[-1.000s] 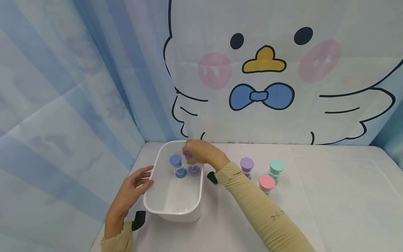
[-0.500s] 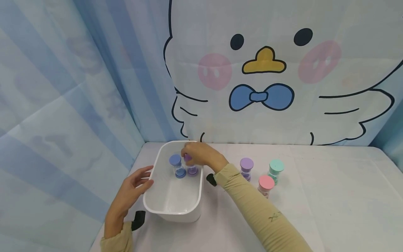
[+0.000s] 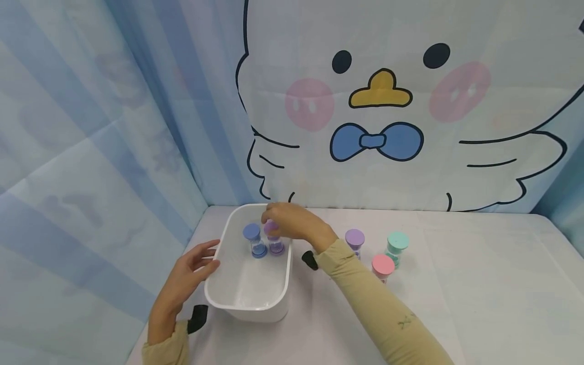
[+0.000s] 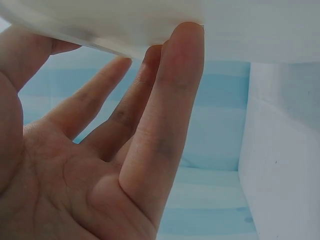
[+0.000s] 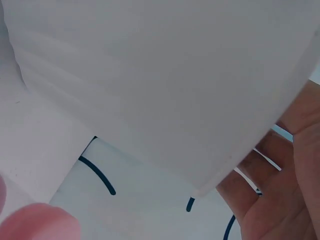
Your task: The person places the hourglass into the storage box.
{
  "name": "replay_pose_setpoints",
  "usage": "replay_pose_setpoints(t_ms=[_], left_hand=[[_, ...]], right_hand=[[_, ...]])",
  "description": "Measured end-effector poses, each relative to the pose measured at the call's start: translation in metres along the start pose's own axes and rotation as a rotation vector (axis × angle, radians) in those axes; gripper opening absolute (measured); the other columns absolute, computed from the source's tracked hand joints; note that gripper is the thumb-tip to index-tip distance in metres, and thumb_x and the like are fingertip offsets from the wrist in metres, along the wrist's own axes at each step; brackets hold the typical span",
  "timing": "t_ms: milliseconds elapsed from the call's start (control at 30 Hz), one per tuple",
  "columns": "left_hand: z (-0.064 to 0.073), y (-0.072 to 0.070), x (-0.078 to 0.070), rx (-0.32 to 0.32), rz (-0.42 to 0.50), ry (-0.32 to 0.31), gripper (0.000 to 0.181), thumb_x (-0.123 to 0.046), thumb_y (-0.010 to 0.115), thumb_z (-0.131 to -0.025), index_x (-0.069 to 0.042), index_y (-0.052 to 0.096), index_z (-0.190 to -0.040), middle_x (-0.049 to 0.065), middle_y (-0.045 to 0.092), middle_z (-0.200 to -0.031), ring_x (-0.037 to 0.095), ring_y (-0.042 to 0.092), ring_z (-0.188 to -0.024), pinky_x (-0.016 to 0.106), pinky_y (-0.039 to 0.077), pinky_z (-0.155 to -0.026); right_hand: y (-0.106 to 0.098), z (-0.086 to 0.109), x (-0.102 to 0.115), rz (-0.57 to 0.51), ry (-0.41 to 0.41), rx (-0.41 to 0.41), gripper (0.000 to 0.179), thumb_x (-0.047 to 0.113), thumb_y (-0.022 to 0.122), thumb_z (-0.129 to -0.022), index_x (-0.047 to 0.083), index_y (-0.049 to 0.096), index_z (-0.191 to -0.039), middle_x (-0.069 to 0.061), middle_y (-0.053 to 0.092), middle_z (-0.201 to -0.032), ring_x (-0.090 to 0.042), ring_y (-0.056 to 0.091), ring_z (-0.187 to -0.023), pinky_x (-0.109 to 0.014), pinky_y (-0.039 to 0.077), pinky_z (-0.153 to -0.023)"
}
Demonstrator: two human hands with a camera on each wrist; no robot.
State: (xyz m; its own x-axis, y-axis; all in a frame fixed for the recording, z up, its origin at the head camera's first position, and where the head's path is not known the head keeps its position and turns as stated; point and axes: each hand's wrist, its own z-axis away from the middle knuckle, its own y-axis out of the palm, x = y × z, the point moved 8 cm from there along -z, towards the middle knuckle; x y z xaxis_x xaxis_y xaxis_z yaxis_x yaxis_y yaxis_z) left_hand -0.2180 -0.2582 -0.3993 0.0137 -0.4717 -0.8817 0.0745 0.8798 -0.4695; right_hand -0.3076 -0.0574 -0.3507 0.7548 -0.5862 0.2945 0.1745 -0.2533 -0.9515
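Note:
A white bin (image 3: 246, 299) holds a blue hourglass (image 3: 255, 241) and a purple hourglass (image 3: 276, 246), side by side toward its far end. Reaching over the bin's right rim, my right hand (image 3: 292, 220) has its fingers and thumb at the purple hourglass's cap and pinches it; part of the cap is hidden. My left hand (image 3: 187, 274) rests against the bin's left side with thumb and fingers spread. In the left wrist view its fairly straight fingers (image 4: 167, 100) touch the bin's wall (image 4: 125, 25). The right wrist view shows the bin's outer wall (image 5: 150, 90), not the hourglasses.
Right of the bin, a second purple hourglass (image 3: 355, 238), a green hourglass (image 3: 397, 246) and a pink hourglass (image 3: 383, 265) stand on the white table (image 3: 493, 284), partly behind the right sleeve (image 3: 378, 309). A printed curtain (image 3: 374, 187) borders the table's far edge.
The purple hourglass in the bin has shifted slightly left, closer to the blue one, and more of its cap shows. The left hand keeps its place on the bin.

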Motion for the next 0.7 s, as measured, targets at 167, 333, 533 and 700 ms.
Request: replay_pose_setpoints(t_ms=[167,333,533,700], left_hand=[[0.000,0.000,-0.001,-0.003,0.003,0.022,0.055,-0.025,0.066,-0.096,-0.010,0.048,-0.146,0.021,0.057,-0.136,0.038,0.058,-0.121,0.047,0.055,-0.091],[0.000,0.000,-0.001,-0.004,0.004,0.034,0.053,-0.022,0.066,-0.097,-0.010,0.048,-0.145,0.021,0.057,-0.135,0.038,0.059,-0.120,0.045,0.056,-0.089],[0.001,0.000,0.000,-0.010,0.004,0.026,0.053,-0.020,0.066,-0.097,-0.010,0.048,-0.145,0.021,0.057,-0.134,0.038,0.059,-0.120,0.045,0.057,-0.089],[0.001,0.000,-0.001,-0.004,0.006,0.024,0.054,-0.024,0.066,-0.096,-0.010,0.048,-0.146,0.021,0.057,-0.135,0.038,0.058,-0.120,0.046,0.056,-0.090]], right_hand=[[-0.008,0.008,0.002,-0.010,-0.009,-0.026,0.029,0.017,0.074,-0.090,0.006,0.072,-0.116,-0.007,0.068,-0.117,-0.020,0.064,-0.109,-0.033,0.052,-0.098],[-0.014,0.016,0.003,-0.006,-0.008,-0.046,0.029,0.017,0.075,-0.089,0.007,0.072,-0.116,-0.006,0.067,-0.118,-0.020,0.063,-0.110,-0.032,0.052,-0.098],[-0.022,0.026,0.004,0.000,-0.017,-0.086,0.026,0.016,0.076,-0.089,0.008,0.072,-0.113,-0.005,0.067,-0.116,-0.020,0.063,-0.107,-0.033,0.053,-0.095],[-0.028,0.036,0.003,0.037,-0.020,-0.119,0.027,0.015,0.076,-0.088,0.008,0.072,-0.113,-0.007,0.067,-0.114,-0.019,0.063,-0.103,-0.033,0.054,-0.093]])
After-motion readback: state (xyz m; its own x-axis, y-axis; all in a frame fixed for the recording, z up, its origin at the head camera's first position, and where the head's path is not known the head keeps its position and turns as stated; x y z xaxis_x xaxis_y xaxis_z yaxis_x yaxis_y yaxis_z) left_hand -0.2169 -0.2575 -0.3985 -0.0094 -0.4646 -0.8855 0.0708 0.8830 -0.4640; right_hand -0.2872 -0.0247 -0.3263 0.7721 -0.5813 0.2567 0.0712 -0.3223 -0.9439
